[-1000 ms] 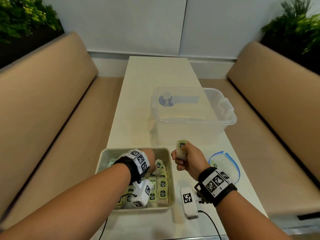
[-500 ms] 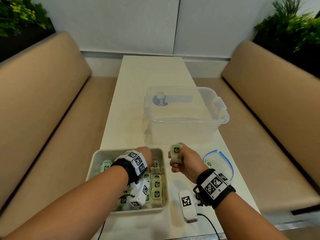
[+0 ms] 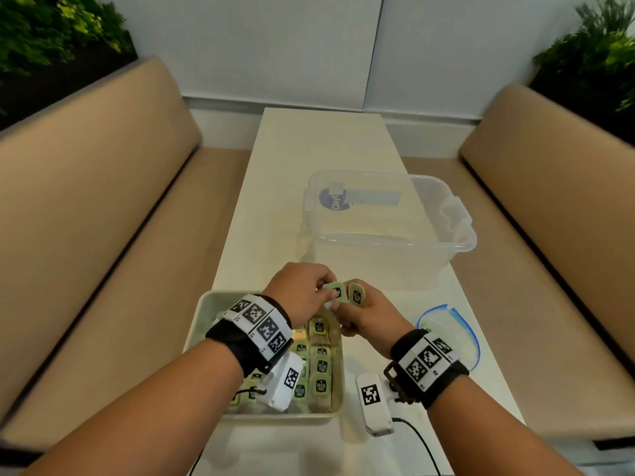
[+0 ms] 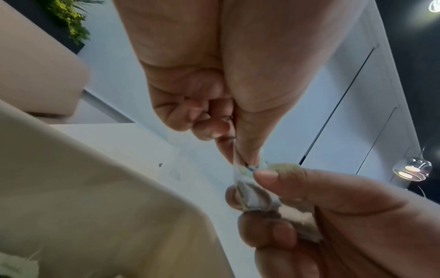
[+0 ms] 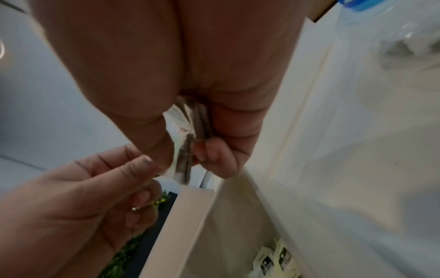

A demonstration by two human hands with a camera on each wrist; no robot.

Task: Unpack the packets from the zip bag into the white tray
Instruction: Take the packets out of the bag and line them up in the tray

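Note:
Above the tray's far right corner my right hand [image 3: 357, 312] grips a small stack of green packets [image 3: 356, 294], seen edge-on in the right wrist view as packets [image 5: 184, 143]. My left hand [image 3: 323, 292] pinches one green packet [image 3: 336, 291] at the stack's left side; the left wrist view shows that pinched packet [image 4: 247, 169] between thumb and forefinger. The white tray [image 3: 206, 314] sits at the near left of the table and holds several green packets [image 3: 320, 376] in rows. The clear zip bag [image 3: 450, 334] with a blue seal lies flat right of my right wrist.
A clear plastic tub [image 3: 388, 218] stands on the white table [image 3: 326, 142] beyond my hands. Beige benches [image 3: 86, 218] run along both sides. Plants [image 3: 598, 53] fill the back corners. A cable trails from the right wrist camera [image 3: 372, 403].
My left hand rose out of the tray and came right to the stack in my right hand, where it now pinches one packet. The right hand stayed near the tray's far corner.

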